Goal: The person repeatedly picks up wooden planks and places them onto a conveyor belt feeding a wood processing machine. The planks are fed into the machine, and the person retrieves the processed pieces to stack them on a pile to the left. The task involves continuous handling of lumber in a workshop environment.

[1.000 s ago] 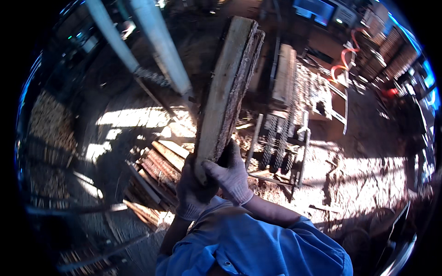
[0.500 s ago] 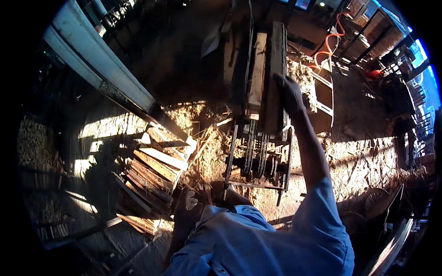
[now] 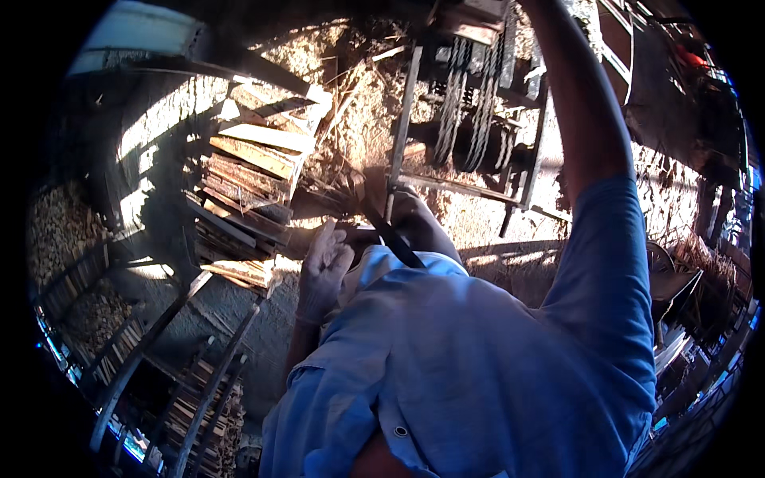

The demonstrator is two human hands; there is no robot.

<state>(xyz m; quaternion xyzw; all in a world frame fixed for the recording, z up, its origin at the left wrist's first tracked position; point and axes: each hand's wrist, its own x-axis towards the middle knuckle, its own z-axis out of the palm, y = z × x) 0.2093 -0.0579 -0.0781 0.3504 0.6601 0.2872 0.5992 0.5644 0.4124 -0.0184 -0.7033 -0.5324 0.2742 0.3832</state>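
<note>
My left hand is low beside my waist, next to a stack of rough wooden slats. Its fingers are apart and slightly bent, and nothing shows in them. My right forearm stretches away past the right side of a metal machine frame. The right hand lies beyond the upper edge of the view. Chains run along inside this frame, and the near end of a piece of wood rests above them.
Wood shavings and scraps cover the sunlit ground. A large pale beam-like part stands at the far left. More stacked slats lie among long poles at the lower left. A wheel-like shape is at the right.
My view has tipped down toward my body, so the machine sits higher in the picture. My right hand, earlier on the long timber on the machine, has gone out of view.
</note>
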